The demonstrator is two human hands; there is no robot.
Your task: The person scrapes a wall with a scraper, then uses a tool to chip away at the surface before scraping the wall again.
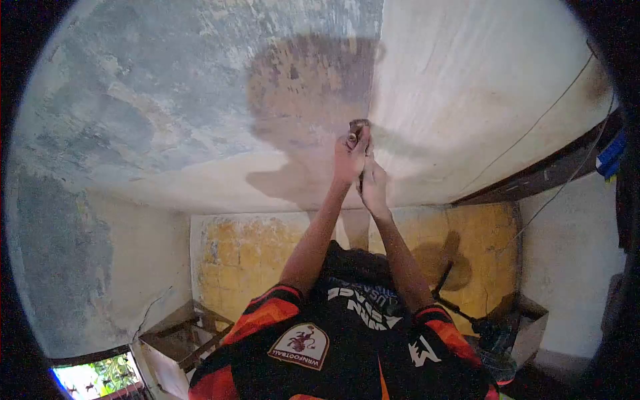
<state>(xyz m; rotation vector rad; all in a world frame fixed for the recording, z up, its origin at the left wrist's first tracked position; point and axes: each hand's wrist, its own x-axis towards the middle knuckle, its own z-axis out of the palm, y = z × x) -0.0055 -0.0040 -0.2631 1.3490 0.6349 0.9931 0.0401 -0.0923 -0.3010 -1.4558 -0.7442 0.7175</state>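
My left hand [347, 159] and my right hand [373, 187] are raised together in front of me at the corner where two plastered walls meet. Both are closed around a small tool [359, 125] with a dark handle. Its rounded head presses against the wall at the edge of a brown damp-looking patch [307, 87]. My left hand grips higher, right under the head, and my right hand grips the handle just below it. What kind of tool it is cannot be made out. My orange and black jersey [333, 347] fills the bottom of the view.
The left wall [133, 120] is grey and mottled, the right wall [480, 87] pale with a thin wire across it. Below lies a yellow floor [253, 253] with a wooden frame [187, 333], a dark corded tool [467, 313] and a box [530, 327]. A window [100, 377] shows at bottom left.
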